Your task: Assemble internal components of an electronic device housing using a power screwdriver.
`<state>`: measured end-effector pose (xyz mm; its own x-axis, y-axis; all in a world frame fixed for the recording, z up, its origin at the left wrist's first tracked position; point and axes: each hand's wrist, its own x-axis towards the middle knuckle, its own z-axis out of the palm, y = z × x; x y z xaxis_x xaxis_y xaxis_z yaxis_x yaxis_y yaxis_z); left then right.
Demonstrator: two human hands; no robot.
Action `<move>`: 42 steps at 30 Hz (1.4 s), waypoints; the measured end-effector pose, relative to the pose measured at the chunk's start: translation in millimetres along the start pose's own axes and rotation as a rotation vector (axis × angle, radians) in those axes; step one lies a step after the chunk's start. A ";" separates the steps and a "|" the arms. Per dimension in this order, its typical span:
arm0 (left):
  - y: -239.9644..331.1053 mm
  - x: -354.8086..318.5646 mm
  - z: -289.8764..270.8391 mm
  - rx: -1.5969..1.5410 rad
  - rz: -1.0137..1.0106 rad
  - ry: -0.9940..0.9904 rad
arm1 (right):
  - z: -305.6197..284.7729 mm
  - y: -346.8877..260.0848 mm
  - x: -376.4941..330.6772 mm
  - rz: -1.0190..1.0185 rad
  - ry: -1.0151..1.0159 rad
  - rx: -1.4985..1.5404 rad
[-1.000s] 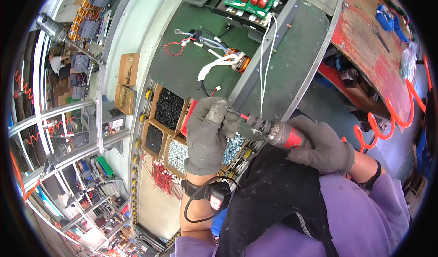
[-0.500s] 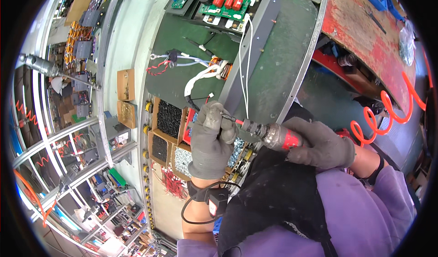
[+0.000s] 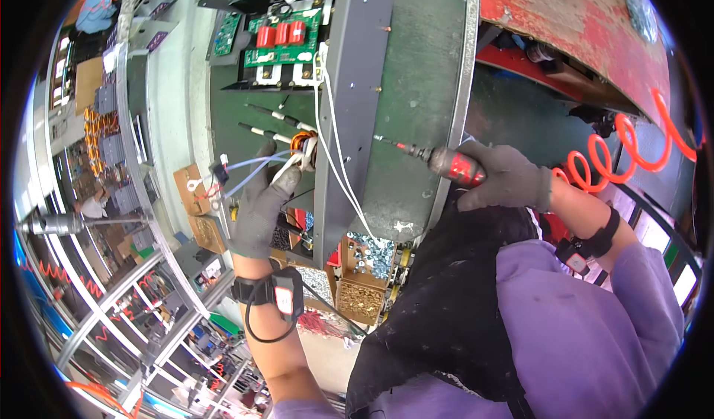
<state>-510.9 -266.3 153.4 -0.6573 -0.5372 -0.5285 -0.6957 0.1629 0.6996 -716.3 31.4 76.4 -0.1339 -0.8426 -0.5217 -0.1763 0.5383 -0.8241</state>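
Observation:
My right hand (image 3: 509, 177) is closed around a grey and red power screwdriver (image 3: 455, 165). The driver's bit points left, toward the upright grey metal panel (image 3: 349, 99) of a chassis, a short way off it. My left hand (image 3: 260, 211) is behind that panel, thumb and fingers around a white-sleeved cable (image 3: 286, 168) from an orange wound coil (image 3: 303, 145); some fingertips are hidden. Pale blue wires (image 3: 256, 168) with ring terminals cross that hand. Above the coil lies a green circuit board (image 3: 286, 41) with red cylindrical parts. Two white wires (image 3: 343, 159) hang over the panel.
Boxes of silver screws (image 3: 368, 255) and brass-coloured fasteners (image 3: 361, 300) stand near my body. A red coiled hose (image 3: 621, 151) hangs at the right, by a worn red bench (image 3: 558, 10). Another tool (image 3: 56, 224) hangs at the far left.
My hands have moved apart. The left went from the driver's tip to the coil's cables; the right holds the driver farther up, nearer the panel. My view has shifted too.

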 end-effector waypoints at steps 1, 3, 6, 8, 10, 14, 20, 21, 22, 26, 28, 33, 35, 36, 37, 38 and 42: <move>1.0 6.7 0.7 -0.074 -0.047 -0.020 | 5.6 2.1 4.7 0.024 -0.014 0.060; 4.7 16.0 -1.5 -0.133 -0.164 -0.129 | 11.3 5.4 9.0 -0.007 -0.017 0.076; 4.8 25.0 -2.7 -0.205 -0.128 -0.243 | 15.8 6.4 13.5 0.007 -0.076 0.031; 1.0 27.2 -4.2 -0.247 -0.135 -0.277 | 17.0 6.1 16.2 0.023 -0.116 -0.014; -4.2 28.9 -3.5 -0.343 -0.055 -0.294 | 18.0 6.1 18.8 0.035 -0.121 -0.001; -9.2 29.8 -4.5 -0.291 -0.080 -0.283 | 19.8 8.1 21.3 -0.006 -0.069 -0.049; -18.1 29.8 -3.6 -0.278 -0.047 -0.232 | 20.7 12.9 22.5 -0.019 -0.061 -0.083; -20.0 30.5 -3.0 -0.279 -0.032 -0.235 | 20.7 13.4 22.8 -0.029 -0.058 -0.101; -21.1 30.7 -2.9 -0.289 0.012 -0.243 | 20.9 13.9 23.4 -0.040 -0.054 -0.118; -13.8 31.6 -2.5 -0.206 0.067 -0.236 | 21.5 15.9 25.0 -0.075 -0.016 -0.180; -2.1 32.2 -3.8 0.020 0.129 -0.261 | 21.5 17.1 25.7 -0.080 0.006 -0.247; 17.2 49.1 12.7 0.086 -0.216 -0.196 | 18.5 20.7 27.5 -0.169 0.053 -0.307; 17.8 50.8 17.8 0.166 -0.282 -0.174 | 16.9 21.9 28.1 -0.203 0.074 -0.336; 16.4 49.5 20.1 0.034 -0.218 -0.140 | 16.2 22.6 28.4 -0.208 0.082 -0.355; 15.0 48.6 21.7 -0.099 -0.153 -0.105 | 15.7 23.4 28.5 -0.214 0.089 -0.374; 13.6 48.2 22.9 -0.098 -0.154 -0.105 | 15.3 24.2 28.9 -0.214 0.089 -0.374; 10.6 43.1 25.7 -0.079 -0.035 -0.070 | 14.3 26.8 32.0 -0.227 0.062 -0.281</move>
<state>-554.1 -266.5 125.7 -0.6538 -0.4814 -0.5838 -0.6953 0.0778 0.7145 -711.4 18.6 34.5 -0.1180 -0.9430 -0.3112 -0.4679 0.3292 -0.8202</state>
